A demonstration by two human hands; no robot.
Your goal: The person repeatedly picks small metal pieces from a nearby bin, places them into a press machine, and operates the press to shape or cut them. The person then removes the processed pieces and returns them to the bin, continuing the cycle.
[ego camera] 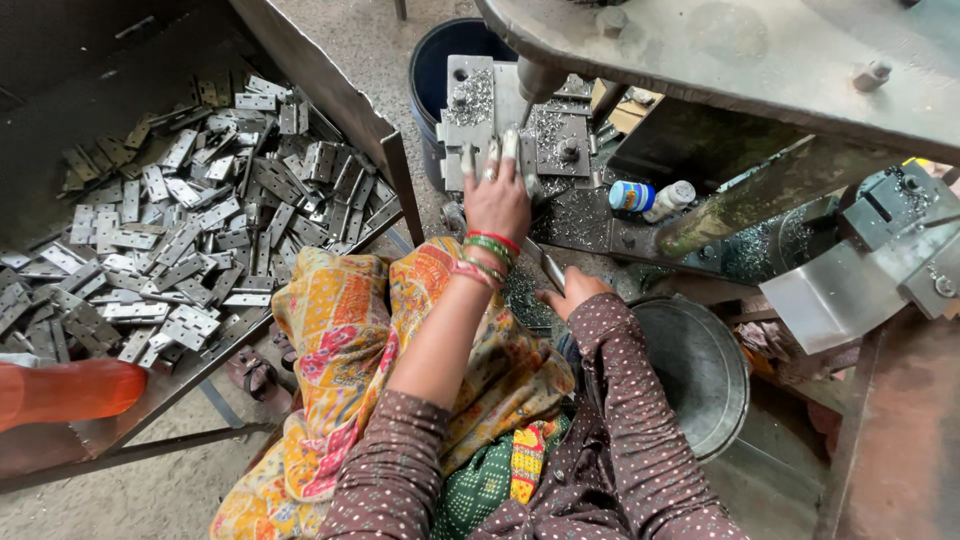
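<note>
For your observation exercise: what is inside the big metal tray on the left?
The tray holds a loose heap of flat grey metal hinges, many overlapping. The tray floor beneath the heap, and any lower hinges, are covered.

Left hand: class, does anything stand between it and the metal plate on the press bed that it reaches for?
Nothing visible does. The left hand already lies on the metal plate of the press bed, fingers spread flat on it. The press ram stands just to the right of the fingers, not between hand and plate.

Soft, even daylight, fairly dim. Shadows are faint and darkest under the press frame (720, 60). Wide-angle bending curves the edges. Focus is mostly sharp, no glare.
</note>
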